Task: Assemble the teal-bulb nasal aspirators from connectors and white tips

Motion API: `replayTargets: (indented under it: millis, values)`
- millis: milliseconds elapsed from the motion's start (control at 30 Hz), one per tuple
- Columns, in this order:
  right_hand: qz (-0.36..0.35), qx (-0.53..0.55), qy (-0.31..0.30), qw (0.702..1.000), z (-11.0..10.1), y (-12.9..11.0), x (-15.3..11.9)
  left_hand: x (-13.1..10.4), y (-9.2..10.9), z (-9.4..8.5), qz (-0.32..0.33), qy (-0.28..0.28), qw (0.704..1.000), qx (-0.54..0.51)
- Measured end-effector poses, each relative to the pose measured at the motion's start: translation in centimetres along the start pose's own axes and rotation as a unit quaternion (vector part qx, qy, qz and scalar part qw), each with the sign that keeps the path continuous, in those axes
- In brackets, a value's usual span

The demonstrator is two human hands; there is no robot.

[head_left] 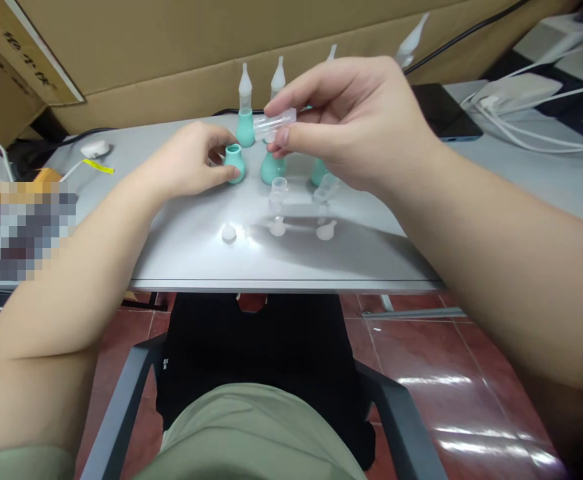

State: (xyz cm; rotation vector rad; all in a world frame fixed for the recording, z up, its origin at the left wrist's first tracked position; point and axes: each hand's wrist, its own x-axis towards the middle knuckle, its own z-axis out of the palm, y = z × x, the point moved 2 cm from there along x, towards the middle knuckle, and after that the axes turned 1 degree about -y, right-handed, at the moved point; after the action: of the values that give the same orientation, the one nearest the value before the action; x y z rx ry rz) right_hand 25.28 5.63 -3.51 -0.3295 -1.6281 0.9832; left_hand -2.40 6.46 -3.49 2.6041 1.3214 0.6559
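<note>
Left hand (pixel 195 162): fingers and thumb around teal bulb (pixel 234 168), bulb upright on counter (pixel 191 260), open mouth up. Right hand (pixel 359 123): clear tube (pixel 274 125) pinched between thumb and fingers, tube near-level, raised above counter, apart from held bulb. Behind held bulb: assembled piece (pixel 245 127), upright, white tip uppermost. Right of held bulb: second teal bulb (pixel 272 171), standing, partly hidden by right hand. Nearer counter edge: two loose clear tubes (pixel 278 193), three small whitish pieces (pixel 326 231) in row.

Bright — glare on floor (pixel 416 343), shadowed tabletop (pixel 271 263)
</note>
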Motion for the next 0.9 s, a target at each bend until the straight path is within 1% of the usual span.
replayTargets:
  millis: [33, 100, 167, 233, 267, 300, 367, 400, 433, 467, 600, 667, 767, 900]
  values:
    - [-0.001, -0.007, -0.014, 1.000, 0.0, 0.2, 0.2, -0.1, 0.6, -0.2, -0.004, 0.001, 1.000, -0.008]
    - [0.002, -0.003, -0.020, 1.000, -0.1, 0.4, 0.3, -0.2, 1.8, -0.6, -0.005, 0.008, 0.999, -0.032]
    - [0.012, 0.004, -0.018, 1.000, -0.1, 0.1, 0.1, -0.5, 2.9, -1.3, 0.007, 0.021, 0.997, -0.067]
    - [0.024, 0.009, -0.003, 1.000, 0.0, -0.4, -0.1, -0.7, 4.0, -1.9, 0.018, 0.030, 0.994, -0.105]
    - [0.045, 0.004, -0.008, 0.999, 0.1, -0.6, -0.2, -0.8, 4.5, -2.2, 0.019, 0.029, 0.992, -0.120]
    - [0.034, 0.008, 0.005, 0.999, 0.1, -0.8, -0.2, -0.9, 5.0, -2.3, 0.016, 0.012, 0.991, -0.132]
    - [0.023, 0.011, -0.004, 1.000, 0.2, -1.1, -0.1, -1.1, 5.7, -2.1, 0.017, -0.021, 0.988, -0.151]
    - [0.016, 0.013, -0.006, 1.000, 0.2, -1.2, -0.1, -1.2, 5.9, -2.0, 0.024, -0.030, 0.985, -0.166]
    - [0.012, 0.013, -0.007, 1.000, 0.2, -1.2, 0.0, -1.2, 6.0, -1.8, 0.040, -0.018, 0.982, -0.185]
    - [0.012, 0.012, -0.009, 1.000, 0.3, -1.3, 0.1, -1.2, 6.1, -1.6, 0.052, -0.024, 0.980, -0.191]
    - [0.003, 0.025, -0.009, 1.000, 0.5, -1.4, 0.2, -1.4, 5.9, -1.1, 0.077, -0.041, 0.983, -0.160]
    - [-0.006, 0.042, -0.003, 0.999, 0.7, -1.5, 0.1, -1.4, 6.2, -1.1, 0.083, -0.044, 0.981, -0.167]
    - [0.003, 0.033, 0.002, 0.999, 0.8, -1.8, -0.2, -1.3, 6.9, -1.0, 0.074, -0.040, 0.971, -0.223]
    - [0.027, -0.030, -0.004, 0.999, 0.4, -2.2, -0.5, -1.2, 7.4, -0.8, 0.057, -0.033, 0.960, -0.271]
